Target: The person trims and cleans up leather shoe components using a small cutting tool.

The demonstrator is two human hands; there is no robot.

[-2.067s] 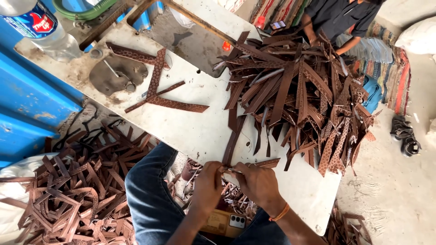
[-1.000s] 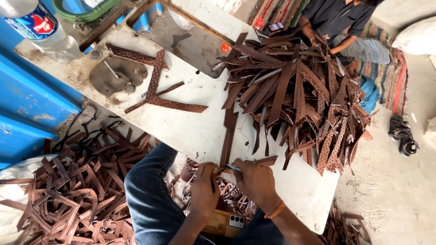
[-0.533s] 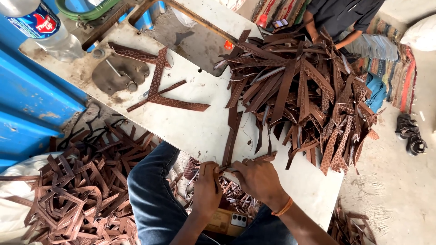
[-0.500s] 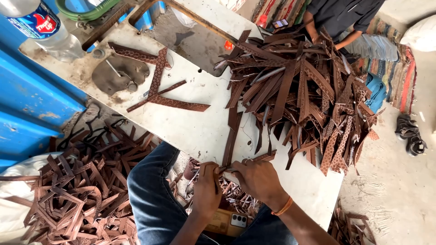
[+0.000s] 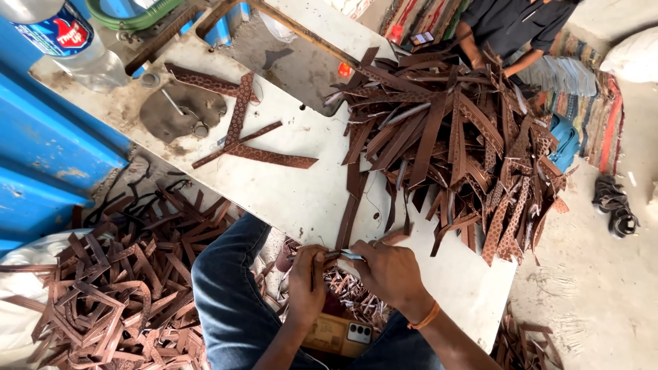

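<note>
At table's edge, left hand (image 5: 306, 282) and right hand (image 5: 389, 272) pinch brown strip (image 5: 349, 209).

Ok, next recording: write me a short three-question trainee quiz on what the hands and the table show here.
1. True or false: both hands grip one brown strip at the table's near edge.
2. Where is the big pile of strips? A) table's far right B) on the person's lap
3. What metal tool does the right hand hold against the strip?

Key: 1 true; 2 A; 3 small scissors, held opposite the left hand.
</note>
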